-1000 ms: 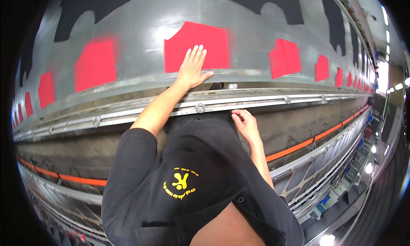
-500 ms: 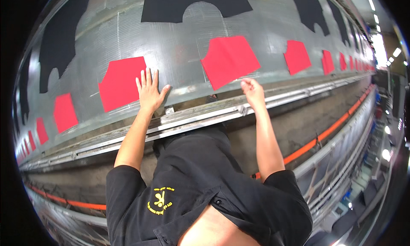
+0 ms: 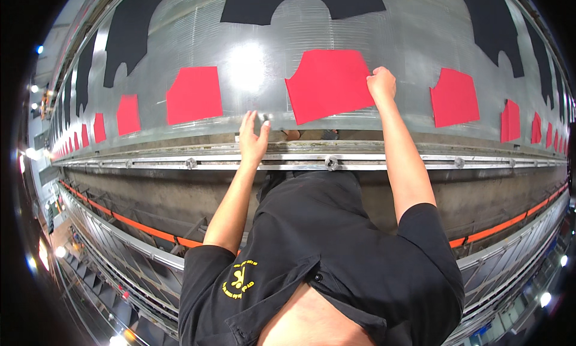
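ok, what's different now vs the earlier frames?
Left hand has come off the left red piece and is now apart from it, to its right, at the near edge of the grey table. Right hand has gone up from beside the body to the right edge of the middle red piece; can't tell if it grips it. Black pieces still lie farther back.
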A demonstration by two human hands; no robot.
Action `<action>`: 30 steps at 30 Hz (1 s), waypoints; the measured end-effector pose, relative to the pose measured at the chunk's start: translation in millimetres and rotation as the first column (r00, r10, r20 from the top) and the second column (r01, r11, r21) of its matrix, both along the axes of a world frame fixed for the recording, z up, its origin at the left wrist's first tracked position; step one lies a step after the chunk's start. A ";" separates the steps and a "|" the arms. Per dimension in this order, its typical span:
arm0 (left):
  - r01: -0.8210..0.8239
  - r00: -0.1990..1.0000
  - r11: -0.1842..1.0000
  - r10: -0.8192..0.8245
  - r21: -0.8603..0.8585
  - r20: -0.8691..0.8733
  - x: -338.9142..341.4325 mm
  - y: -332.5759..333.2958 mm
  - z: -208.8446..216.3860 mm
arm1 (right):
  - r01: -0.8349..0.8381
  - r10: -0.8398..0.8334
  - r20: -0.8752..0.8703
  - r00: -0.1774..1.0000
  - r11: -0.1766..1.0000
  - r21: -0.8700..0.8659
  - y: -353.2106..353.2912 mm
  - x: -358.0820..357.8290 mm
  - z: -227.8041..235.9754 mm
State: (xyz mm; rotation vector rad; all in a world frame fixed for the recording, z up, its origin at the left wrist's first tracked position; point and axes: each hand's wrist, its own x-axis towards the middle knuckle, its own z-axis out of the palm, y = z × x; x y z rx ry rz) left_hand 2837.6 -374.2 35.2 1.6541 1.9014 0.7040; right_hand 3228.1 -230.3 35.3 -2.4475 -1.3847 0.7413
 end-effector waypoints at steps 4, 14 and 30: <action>-0.061 0.995 0.997 0.056 0.052 0.083 32.1 -7.9 14.8 | -0.051 0.051 0.007 0.999 0.999 0.012 4.3 -1.3 4.8; 0.094 0.994 0.973 -0.079 0.209 -0.079 16.1 -18.6 62.3 | -0.684 0.869 -0.352 0.349 0.493 0.538 -103.8 -154.4 80.6; 0.507 0.812 0.861 -0.462 -0.041 0.357 -50.7 -141.7 82.6 | -0.004 0.117 -0.610 0.784 0.983 0.182 -338.7 -33.1 194.2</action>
